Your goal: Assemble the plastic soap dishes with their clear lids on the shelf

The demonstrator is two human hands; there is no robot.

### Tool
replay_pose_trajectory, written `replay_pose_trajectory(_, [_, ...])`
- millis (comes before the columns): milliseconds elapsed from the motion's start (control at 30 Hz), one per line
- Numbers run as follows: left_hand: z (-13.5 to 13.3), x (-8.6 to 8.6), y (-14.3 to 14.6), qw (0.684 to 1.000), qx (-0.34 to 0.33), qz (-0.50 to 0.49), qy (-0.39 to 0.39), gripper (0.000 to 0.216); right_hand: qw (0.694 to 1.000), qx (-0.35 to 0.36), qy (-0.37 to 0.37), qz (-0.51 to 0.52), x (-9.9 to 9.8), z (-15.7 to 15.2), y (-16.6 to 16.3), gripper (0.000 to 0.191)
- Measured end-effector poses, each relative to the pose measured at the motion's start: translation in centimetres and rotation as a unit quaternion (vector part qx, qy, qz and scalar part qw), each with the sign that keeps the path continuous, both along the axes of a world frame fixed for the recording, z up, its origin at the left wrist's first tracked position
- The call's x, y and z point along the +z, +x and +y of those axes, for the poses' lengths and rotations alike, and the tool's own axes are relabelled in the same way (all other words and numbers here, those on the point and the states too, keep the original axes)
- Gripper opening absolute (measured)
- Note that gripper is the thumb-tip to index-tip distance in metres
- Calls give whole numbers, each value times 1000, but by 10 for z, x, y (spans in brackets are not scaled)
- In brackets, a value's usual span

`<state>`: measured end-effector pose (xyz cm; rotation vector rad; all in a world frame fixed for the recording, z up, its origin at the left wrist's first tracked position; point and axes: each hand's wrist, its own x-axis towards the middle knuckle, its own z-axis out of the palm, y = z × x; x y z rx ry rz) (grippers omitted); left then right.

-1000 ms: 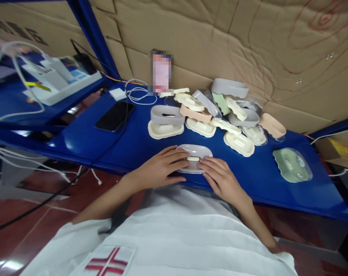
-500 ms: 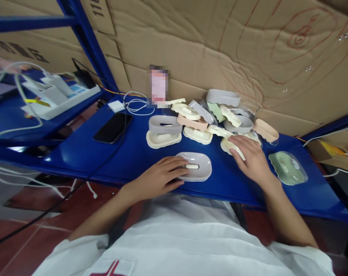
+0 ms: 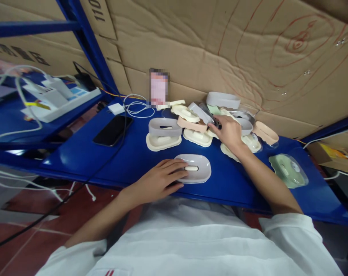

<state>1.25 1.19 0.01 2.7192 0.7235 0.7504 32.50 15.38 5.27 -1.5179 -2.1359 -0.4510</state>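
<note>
In the head view my left hand [image 3: 166, 178] lies over the left side of a glossy grey oval soap dish [image 3: 201, 174]. Its fingers reach inside and the thumb stays by the near rim. A small cream bar [image 3: 191, 168] sits in the dish's middle slot. Farther back, my right hand [image 3: 227, 132] has its thumb and fingers curled at the pile, around something dark that I cannot make out. Close by are a grey piece [image 3: 201, 113] standing tilted and a peach dish [image 3: 192, 125]. A cream wavy-edged dish [image 3: 228, 151] lies partly under my right wrist.
More soap dishes, such as a grey one [image 3: 164, 127] on a cream tray [image 3: 163, 142], crowd the back. A green dish [image 3: 289, 170] in clear plastic lies right. A black phone [image 3: 113, 130], charger [image 3: 116, 109] and cable are left. Cardboard [image 3: 191, 50] walls the back.
My right hand has left the cream wavy-edged dish and moved back and left into the pile. The left hand and the grey soap dish stay in place.
</note>
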Motion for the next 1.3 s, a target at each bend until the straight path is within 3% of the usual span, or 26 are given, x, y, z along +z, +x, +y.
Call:
replay_pose_trajectory(167, [0, 1, 0, 1000, 0, 4, 0, 37, 994, -4, 76, 83, 6, -1, 16, 49])
replay_pose_trajectory(400, [0, -1, 0, 1000, 0, 3, 9, 36, 991, -2, 118, 69, 11, -1, 25, 59])
replay_pose_trajectory(567, [-3, -3, -3, 1000, 19, -15, -12, 34, 988, 1, 132, 76, 5, -32, 28, 49])
replay_pose_trajectory(667, [-5, -4, -4, 997, 43, -38, -53, 44, 991, 74, 102, 42, -11, -69, 30, 40])
replay_pose_trajectory(800, [-5, -6, -4, 989, 70, -85, -98, 75, 978, 208, -14, 1, -24, -111, 33, 30])
replay_pose_trajectory(967, [-2, -7, -4, 985, 70, -91, -128, 98, 935, 335, -118, -14, -17, -127, 15, 54])
replay_pose_trajectory(1100, [-1, -5, -5, 986, 67, -41, -147, 86, 910, 385, -155, 4, -20, -124, 2, 76])
replay_pose_trajectory(1300, [0, -6, -6, 986, 70, -84, -123, 62, 889, 429, -156, -20, -26, -125, -1, 61])
